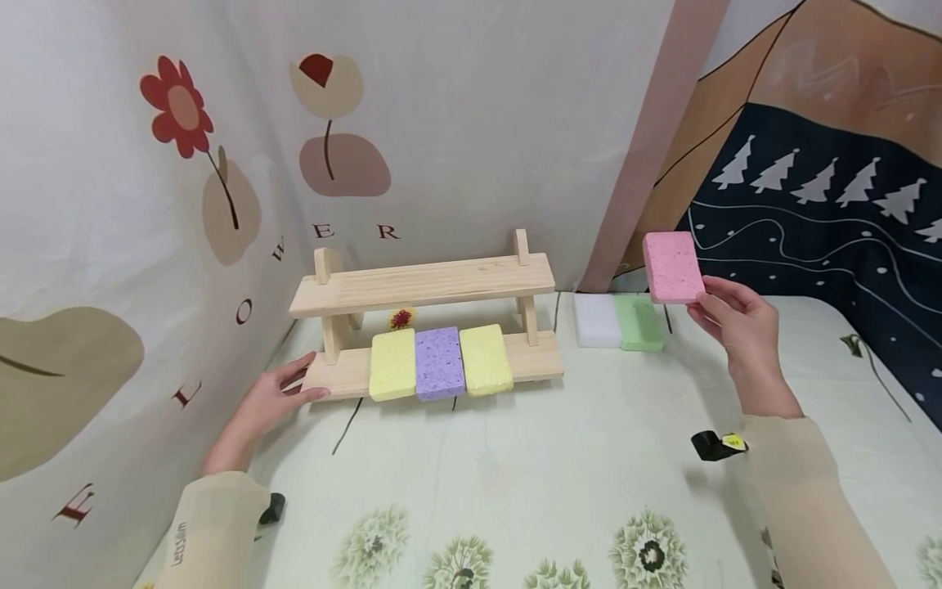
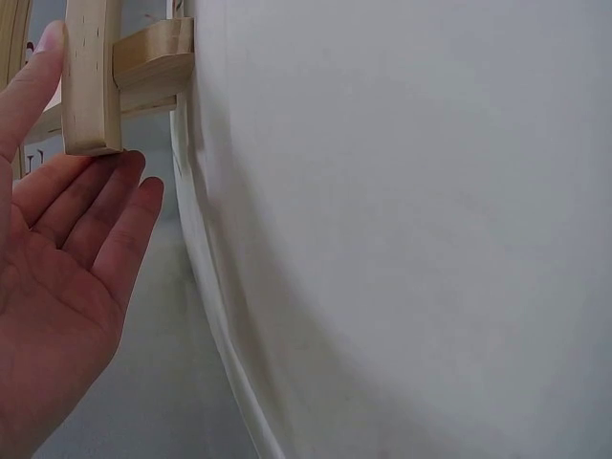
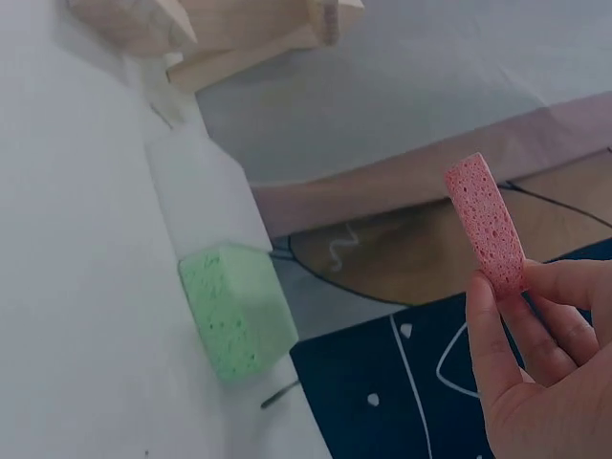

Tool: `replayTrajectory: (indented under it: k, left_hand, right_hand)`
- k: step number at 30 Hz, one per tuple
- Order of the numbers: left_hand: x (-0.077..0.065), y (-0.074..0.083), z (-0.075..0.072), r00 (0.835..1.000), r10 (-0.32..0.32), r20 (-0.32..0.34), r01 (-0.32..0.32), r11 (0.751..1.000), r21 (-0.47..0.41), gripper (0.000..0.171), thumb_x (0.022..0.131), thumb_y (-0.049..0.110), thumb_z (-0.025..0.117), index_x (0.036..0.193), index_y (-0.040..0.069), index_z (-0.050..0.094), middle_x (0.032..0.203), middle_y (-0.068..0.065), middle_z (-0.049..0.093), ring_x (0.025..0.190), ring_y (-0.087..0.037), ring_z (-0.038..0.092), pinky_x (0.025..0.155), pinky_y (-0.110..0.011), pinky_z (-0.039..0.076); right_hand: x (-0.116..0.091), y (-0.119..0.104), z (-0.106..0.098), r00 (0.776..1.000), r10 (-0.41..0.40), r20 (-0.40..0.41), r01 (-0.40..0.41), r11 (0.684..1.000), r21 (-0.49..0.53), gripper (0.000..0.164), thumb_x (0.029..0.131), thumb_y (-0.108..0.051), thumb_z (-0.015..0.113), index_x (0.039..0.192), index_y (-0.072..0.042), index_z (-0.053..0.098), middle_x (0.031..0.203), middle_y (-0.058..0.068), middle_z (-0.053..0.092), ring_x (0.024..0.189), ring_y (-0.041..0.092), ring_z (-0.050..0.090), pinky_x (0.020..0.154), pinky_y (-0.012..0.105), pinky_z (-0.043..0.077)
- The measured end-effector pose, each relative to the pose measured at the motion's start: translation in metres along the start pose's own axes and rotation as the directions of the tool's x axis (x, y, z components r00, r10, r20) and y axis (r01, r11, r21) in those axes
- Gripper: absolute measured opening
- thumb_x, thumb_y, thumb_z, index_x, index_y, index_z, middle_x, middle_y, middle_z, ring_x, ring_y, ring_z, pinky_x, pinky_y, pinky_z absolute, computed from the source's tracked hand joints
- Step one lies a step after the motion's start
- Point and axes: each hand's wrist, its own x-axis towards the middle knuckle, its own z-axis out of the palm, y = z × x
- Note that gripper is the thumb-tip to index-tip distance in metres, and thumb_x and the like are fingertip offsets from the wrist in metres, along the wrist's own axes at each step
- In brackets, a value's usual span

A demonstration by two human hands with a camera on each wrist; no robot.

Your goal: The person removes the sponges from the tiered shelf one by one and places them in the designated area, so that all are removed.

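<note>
My right hand [image 1: 745, 323] pinches a pink sponge [image 1: 673, 267] by its lower corner, holding it up in the air; the right wrist view shows the thumb and fingertips on its end [image 3: 486, 225]. My left hand [image 1: 266, 401] grips the left end of a two-tier wooden shelf [image 1: 423, 286], thumb at the front edge and fingers around the other side. On the lower board a purple sponge [image 1: 440, 364] lies between a left yellow sponge [image 1: 393, 366] and a right yellow sponge [image 1: 486, 360]. The upper board carries nothing.
Right of the shelf, a white sponge [image 1: 598, 321] and a green sponge [image 1: 640, 323] stand side by side against the back cloth. A patterned cloth [image 1: 486, 458] covers the table. Printed curtains [image 1: 478, 106] rise close behind the shelf and along the left.
</note>
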Motion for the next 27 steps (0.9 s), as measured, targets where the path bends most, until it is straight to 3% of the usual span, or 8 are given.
replayTrajectory:
  k: [12,27]
  left_hand:
    - [0.001,0.001,0.000,1.000,-0.009,0.003,0.009,1.000,-0.005,0.090,0.091,0.044,0.071,0.158,0.006,0.025,0.161,-0.026,0.026,0.140,-0.048,0.041,0.110,-0.056,0.043]
    - [0.000,0.001,0.001,1.000,-0.010,-0.001,0.010,1.000,-0.002,0.089,0.091,0.042,0.071,0.157,0.005,0.025,0.160,-0.027,0.026,0.140,-0.049,0.041,0.110,-0.056,0.043]
  right_hand:
    - [0.004,0.012,-0.029,0.998,0.042,-0.045,-0.041,0.999,0.028,0.055,0.090,-0.013,0.073,0.142,-0.010,0.055,0.100,-0.013,0.065,0.077,-0.001,0.071,0.068,0.014,0.059]
    - [0.008,0.027,-0.047,0.988,0.117,-0.103,-0.122,0.992,-0.037,0.054,0.092,-0.016,0.071,0.144,-0.017,0.054,0.098,-0.016,0.062,0.077,-0.005,0.068,0.068,0.012,0.058]
